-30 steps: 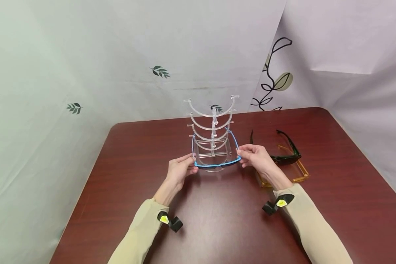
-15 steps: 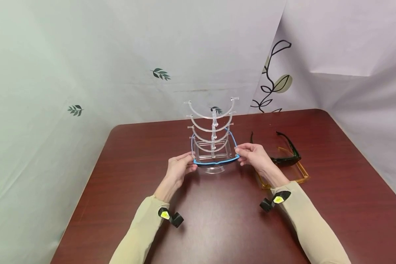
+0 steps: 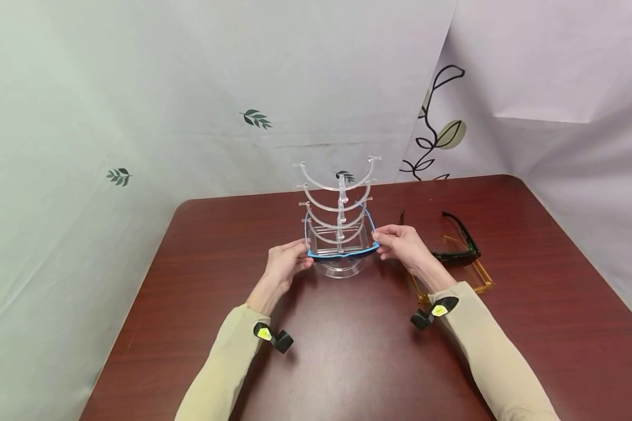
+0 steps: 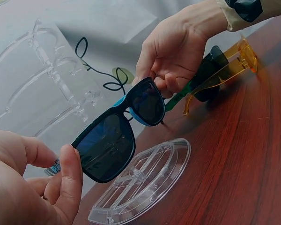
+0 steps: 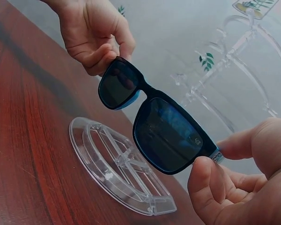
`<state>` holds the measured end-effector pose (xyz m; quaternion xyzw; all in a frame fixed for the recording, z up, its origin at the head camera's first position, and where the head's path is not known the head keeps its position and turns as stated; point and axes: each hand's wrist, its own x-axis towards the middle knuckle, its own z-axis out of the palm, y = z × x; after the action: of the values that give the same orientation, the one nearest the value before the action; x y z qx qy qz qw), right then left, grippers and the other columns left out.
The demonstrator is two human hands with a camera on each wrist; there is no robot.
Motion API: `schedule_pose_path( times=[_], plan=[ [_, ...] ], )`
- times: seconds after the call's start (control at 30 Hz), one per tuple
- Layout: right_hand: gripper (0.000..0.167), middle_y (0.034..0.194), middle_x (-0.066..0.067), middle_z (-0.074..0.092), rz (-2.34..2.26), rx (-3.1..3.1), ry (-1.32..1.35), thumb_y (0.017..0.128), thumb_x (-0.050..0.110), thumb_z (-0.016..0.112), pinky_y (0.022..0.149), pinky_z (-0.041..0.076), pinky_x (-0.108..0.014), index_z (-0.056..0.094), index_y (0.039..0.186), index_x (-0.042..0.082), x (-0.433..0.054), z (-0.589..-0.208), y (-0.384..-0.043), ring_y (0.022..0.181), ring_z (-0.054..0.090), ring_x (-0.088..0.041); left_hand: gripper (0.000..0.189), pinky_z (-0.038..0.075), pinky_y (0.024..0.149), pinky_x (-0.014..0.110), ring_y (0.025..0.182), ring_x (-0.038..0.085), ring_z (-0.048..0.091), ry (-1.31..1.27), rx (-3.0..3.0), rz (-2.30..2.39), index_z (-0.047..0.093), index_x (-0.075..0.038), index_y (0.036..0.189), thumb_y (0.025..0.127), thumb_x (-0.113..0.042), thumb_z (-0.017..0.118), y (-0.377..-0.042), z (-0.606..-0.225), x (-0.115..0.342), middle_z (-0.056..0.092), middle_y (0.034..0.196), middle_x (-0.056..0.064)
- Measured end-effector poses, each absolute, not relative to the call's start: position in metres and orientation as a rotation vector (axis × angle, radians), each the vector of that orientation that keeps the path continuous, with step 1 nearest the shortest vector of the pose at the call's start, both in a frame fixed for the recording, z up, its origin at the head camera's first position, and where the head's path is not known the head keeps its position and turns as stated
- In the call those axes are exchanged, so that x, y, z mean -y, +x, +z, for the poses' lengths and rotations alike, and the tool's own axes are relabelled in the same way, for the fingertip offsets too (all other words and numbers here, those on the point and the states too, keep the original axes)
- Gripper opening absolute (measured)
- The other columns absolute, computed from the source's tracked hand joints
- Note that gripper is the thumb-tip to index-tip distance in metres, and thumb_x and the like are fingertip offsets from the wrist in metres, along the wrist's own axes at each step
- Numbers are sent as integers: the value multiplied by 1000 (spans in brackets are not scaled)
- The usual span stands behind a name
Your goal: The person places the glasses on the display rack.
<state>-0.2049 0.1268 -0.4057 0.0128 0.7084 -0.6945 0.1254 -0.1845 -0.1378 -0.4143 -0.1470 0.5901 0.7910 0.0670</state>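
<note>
Blue-and-black sunglasses (image 3: pixel 343 255) with dark lenses are held level by both hands in front of a clear plastic glasses stand (image 3: pixel 341 219). The left hand (image 3: pixel 284 264) pinches their left hinge corner between thumb and fingers, and the right hand (image 3: pixel 404 248) pinches the right one. Both temples reach back on either side of the stand, around its lowest arm. In the left wrist view the dark lenses (image 4: pixel 110 145) hang above the stand's clear base (image 4: pixel 145 183), apart from it. Whether the temples touch the stand's arm, I cannot tell.
To the right, dark green sunglasses (image 3: pixel 459 255) lie on or against amber-framed glasses (image 3: pixel 481 272), partly hidden by the right forearm. The stand's upper curved arms (image 3: pixel 337 186) rise above the hands. A pale printed cloth (image 3: pixel 200 105) hangs behind the reddish-brown table (image 3: pixel 232 219).
Both hands have raised the sunglasses' front slightly and brought it a little farther back toward the stand, so more of the clear base shows below. The grips stay the same.
</note>
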Motion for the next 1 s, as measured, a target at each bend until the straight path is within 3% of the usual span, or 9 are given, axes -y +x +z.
schedule_pose_path(
  times=[0.43,0.6,0.83,1.0],
  plan=[
    [35,83,-6,65,-1974,-2108,71,99,7,61,56,57,-20,55,122,-18,-121,-405,-216,62,61,-11,38,53,49,15,50,7,60,-445,-1791,2373,57,18,127,90,9,55,-197,-413,142,68,77,5],
    [35,90,-12,66,-1952,-2120,89,99,8,61,57,58,-21,56,123,-17,-120,-406,-218,63,61,-11,37,53,49,15,49,7,60,-448,-1807,2358,59,17,126,90,9,55,-199,-413,142,68,77,4],
    [37,92,-15,65,-1960,-2114,87,100,8,61,55,57,-20,54,125,-18,-118,-409,-222,60,60,-9,36,52,48,14,49,6,59,-468,-1802,2359,59,16,126,91,9,56,-202,-415,143,71,90,13],
    [37,89,-11,64,-1962,-2115,97,99,7,62,55,57,-20,54,125,-18,-118,-410,-224,59,60,-8,36,52,48,14,48,6,59,-473,-1803,2372,58,17,126,91,8,56,-203,-415,142,70,87,13]
  ],
)
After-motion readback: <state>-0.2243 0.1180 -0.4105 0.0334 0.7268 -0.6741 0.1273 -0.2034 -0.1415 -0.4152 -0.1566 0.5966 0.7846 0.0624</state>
